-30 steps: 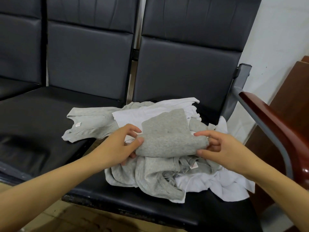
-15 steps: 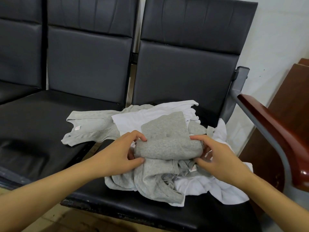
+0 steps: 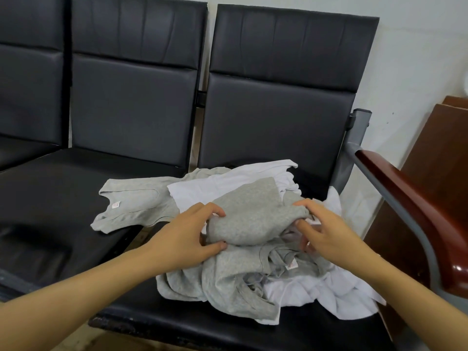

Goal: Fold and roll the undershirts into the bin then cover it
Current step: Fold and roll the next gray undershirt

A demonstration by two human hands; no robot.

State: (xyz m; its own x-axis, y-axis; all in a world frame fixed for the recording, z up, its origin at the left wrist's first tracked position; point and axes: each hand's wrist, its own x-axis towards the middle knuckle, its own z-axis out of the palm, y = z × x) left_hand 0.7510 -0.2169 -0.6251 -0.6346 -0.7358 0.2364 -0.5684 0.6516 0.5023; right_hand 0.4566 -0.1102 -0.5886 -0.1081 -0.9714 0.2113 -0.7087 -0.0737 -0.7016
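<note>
A folded grey undershirt (image 3: 253, 216), partly rolled at its near edge, lies on top of a heap of undershirts on the right black seat (image 3: 192, 325). My left hand (image 3: 187, 234) grips the roll's left end, thumb below and fingers curled over the top. My right hand (image 3: 326, 236) grips the right end, fingers curled over and under the cloth. Under the roll lie crumpled grey undershirts (image 3: 228, 282) and white undershirts (image 3: 326, 295). Another light grey undershirt (image 3: 131, 203) lies spread to the left, across the gap between seats. No bin is in view.
A row of black padded seats with tall backs (image 3: 276, 117) runs along a white wall. A reddish wooden armrest (image 3: 410, 211) on a grey metal frame (image 3: 354, 138) borders the right seat. Brown wooden furniture (image 3: 440, 138) stands at the far right.
Both hands have rolled the near edge of the folded grey undershirt further away from me, so the roll is thicker and less flat cloth shows. The view has shifted slightly.
</note>
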